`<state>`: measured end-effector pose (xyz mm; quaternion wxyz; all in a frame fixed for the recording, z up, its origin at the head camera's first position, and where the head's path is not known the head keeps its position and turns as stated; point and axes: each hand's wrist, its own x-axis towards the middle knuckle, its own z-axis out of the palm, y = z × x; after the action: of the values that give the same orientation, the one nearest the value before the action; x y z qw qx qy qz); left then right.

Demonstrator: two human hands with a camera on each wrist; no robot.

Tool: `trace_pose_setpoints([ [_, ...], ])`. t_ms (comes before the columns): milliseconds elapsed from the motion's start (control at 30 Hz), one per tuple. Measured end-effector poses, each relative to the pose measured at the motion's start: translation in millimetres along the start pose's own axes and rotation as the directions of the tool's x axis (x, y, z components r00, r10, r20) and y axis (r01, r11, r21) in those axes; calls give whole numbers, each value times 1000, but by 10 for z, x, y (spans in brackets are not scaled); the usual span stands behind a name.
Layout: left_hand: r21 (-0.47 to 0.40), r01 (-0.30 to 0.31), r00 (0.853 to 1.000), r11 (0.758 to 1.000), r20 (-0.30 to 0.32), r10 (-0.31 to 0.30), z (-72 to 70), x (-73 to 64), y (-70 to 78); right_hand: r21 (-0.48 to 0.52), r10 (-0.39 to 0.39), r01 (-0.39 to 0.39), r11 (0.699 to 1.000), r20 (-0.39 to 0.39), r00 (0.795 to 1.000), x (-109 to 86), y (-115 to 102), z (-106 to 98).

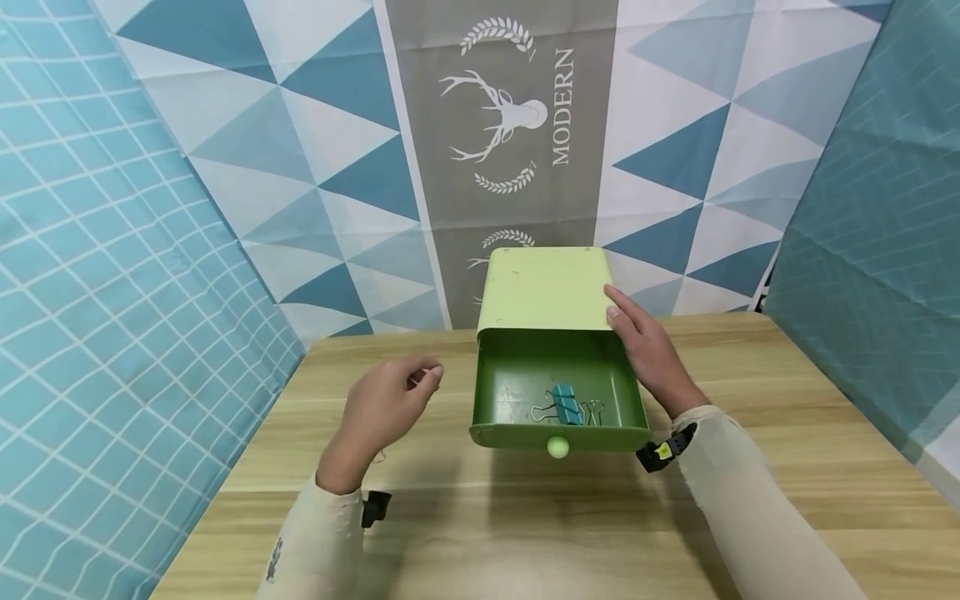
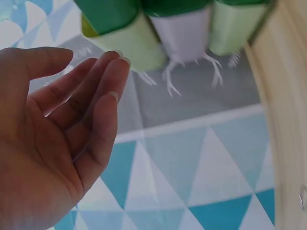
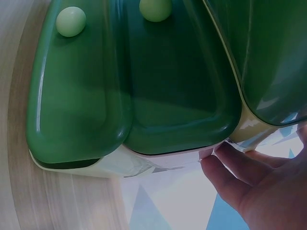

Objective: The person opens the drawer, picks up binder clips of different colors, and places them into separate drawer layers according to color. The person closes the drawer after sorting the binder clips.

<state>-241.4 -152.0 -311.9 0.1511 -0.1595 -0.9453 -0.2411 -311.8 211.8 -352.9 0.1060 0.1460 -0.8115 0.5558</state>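
Note:
A drawer unit [image 1: 551, 287] with a pale green top stands at the back of the table. Its dark green top drawer [image 1: 502, 435] is pulled out. Inside lie a teal binder clip [image 1: 567, 405] and, beside it, a piece showing thin wire handles [image 1: 592, 412]. To the left of the drawer, my left hand [image 1: 390, 404] hovers with loosely bent fingers and nothing in its palm, as the left wrist view shows. My right hand [image 1: 651, 350] rests against the unit's right side, fingertips [image 3: 211, 165] touching the wall beside the middle drawer [image 3: 182, 86].
The lowest drawer [image 3: 76, 96] is slightly out, with a round pale knob [image 3: 71, 21]. A small wire-like object [image 1: 379, 456] lies on the wooden table [image 1: 450, 533] under my left hand. Patterned cloth [image 1: 517, 117] hangs right behind the unit.

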Motion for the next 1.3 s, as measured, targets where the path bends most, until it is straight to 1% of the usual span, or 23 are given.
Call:
trace_pose_setpoints([
  [133,68,49,999,996,15,-50,24,-51,-190,-8,1,-1,1000,0,1000,0,8,7],
  [300,87,88,995,992,28,-91,35,-108,-417,-7,0,0,1000,-5,1000,-1,14,13],
  [567,112,132,990,985,30,-136,46,-160,-656,6,-1,1,1000,-3,1000,-4,26,7],
  [767,113,177,979,978,82,-187,62,-238,-842,7,-3,3,1000,-3,1000,2,19,11],
  [833,111,190,975,975,92,-200,70,-266,-898,5,-2,2,1000,-3,1000,3,16,12],
  [933,112,205,973,972,89,-215,88,-294,-967,2,-1,1,1000,-6,1000,5,19,14],
  [1033,137,208,971,968,89,-222,104,-316,-1020,1,1,-1,1000,-9,1000,6,23,14],
  [1200,192,226,960,955,120,-252,124,-355,-1093,7,-1,1,1000,-5,1000,7,19,14],
  [1300,209,233,955,950,136,-264,140,-377,-1130,9,-2,2,1000,-3,1000,7,19,15],
])
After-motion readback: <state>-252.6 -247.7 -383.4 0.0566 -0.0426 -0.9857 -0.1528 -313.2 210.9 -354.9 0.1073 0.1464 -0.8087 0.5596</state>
